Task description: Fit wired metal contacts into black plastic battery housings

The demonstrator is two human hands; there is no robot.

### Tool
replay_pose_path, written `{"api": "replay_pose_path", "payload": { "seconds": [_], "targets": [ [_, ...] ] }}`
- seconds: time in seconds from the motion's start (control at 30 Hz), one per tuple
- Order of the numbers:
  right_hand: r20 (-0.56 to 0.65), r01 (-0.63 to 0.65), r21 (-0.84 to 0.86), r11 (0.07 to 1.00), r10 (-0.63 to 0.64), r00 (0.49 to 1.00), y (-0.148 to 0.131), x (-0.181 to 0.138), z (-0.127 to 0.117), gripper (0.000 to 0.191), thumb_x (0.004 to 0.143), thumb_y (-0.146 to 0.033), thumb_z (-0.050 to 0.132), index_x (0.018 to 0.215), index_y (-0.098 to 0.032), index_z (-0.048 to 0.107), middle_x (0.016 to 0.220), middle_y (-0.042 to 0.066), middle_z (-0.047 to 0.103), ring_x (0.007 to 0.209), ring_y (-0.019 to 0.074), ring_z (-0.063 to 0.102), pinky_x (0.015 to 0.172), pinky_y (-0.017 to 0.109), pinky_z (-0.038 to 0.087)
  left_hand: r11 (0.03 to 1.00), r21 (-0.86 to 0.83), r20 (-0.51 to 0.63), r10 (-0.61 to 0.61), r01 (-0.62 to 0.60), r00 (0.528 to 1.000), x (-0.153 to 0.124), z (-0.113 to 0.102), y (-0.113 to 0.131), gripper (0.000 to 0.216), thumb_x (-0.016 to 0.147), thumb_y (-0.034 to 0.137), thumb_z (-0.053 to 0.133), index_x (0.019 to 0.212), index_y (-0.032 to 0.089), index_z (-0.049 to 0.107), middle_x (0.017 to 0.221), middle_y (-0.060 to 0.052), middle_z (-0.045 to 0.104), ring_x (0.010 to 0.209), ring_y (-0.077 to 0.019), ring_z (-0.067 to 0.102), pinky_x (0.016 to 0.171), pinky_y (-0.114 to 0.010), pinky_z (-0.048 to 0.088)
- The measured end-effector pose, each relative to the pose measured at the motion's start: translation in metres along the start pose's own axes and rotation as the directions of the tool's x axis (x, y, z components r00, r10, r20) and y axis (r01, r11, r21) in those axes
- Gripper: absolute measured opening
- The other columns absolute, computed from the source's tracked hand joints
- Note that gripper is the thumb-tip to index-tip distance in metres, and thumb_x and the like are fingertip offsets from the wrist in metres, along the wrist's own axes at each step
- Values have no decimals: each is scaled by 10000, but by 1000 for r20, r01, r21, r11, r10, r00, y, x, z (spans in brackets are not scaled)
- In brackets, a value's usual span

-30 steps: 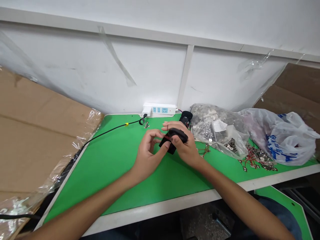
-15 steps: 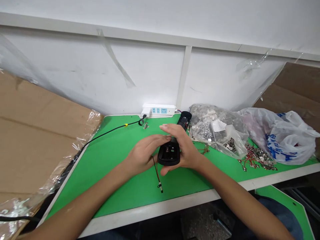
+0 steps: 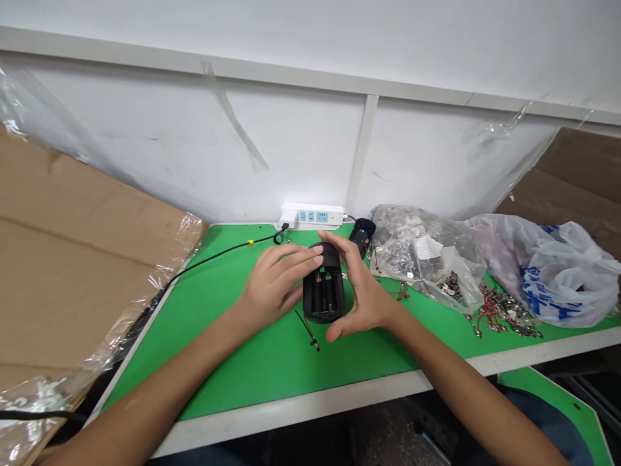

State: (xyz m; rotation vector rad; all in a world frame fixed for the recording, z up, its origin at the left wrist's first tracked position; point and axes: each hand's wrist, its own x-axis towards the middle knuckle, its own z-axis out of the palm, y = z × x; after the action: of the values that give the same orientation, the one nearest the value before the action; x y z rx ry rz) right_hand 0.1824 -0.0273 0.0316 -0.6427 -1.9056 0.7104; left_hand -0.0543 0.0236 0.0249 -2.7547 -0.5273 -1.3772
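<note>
A black plastic battery case (image 3: 324,291) with rounded ends is held over the green tabletop, its open battery slots and a coil spring facing me. My left hand (image 3: 279,281) grips the case from the left, fingers lying over its upper end. Around the right side curves my right hand (image 3: 361,291), fingers at the far end and thumb near the lower right corner. A thin wire pair (image 3: 306,325) with a small connector hangs at the lower left of the case. Behind my right hand lies another black case (image 3: 361,234).
A white power strip (image 3: 317,215) with a plugged-in black cable (image 3: 218,252) sits against the wall. To the right are a clear bag of metal parts (image 3: 412,243), loose red-wired contacts (image 3: 507,314) and a white plastic bag (image 3: 567,272). Cardboard (image 3: 87,259) stands at the left.
The case has tilted so its battery slots face me more fully. The hanging wires have shifted up, with their connector now nearer the case. Both hands stay around it.
</note>
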Motion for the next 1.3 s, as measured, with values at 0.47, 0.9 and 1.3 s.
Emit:
{"api": "replay_pose_path", "payload": {
  "seconds": [0.47,0.9,1.3],
  "targets": [
    [-123,0,-43,999,-5,992,5,-2,4,1223,608,-629,960,1601,-277,338,1614,160,393,1529,395,385,1304,589,288,989,-5,51,-147,147,988,4,5,-2,615,989,289,634,1574,288,448,1516,-133,622,1366,-319,614,1150,-539,472],
    [44,-409,749,522,577,816,18,15,15,768,867,-889,490,1155,-212,708,1075,95,779,949,268,737,832,408,610,885,-118,33,-450,450,893,-4,23,3,370,1063,361,549,1400,226,622,1350,-111,718,1248,-265,660,1103,-448,504],
    [-306,-330,626,706,612,729,26,15,2,426,849,-610,765,987,-212,701,673,-31,628,583,116,576,529,209,481,888,-134,-151,-457,440,876,-10,23,-11,276,1034,251,542,1305,221,591,1207,-102,676,1118,-237,667,989,-407,543]
  ]
}}
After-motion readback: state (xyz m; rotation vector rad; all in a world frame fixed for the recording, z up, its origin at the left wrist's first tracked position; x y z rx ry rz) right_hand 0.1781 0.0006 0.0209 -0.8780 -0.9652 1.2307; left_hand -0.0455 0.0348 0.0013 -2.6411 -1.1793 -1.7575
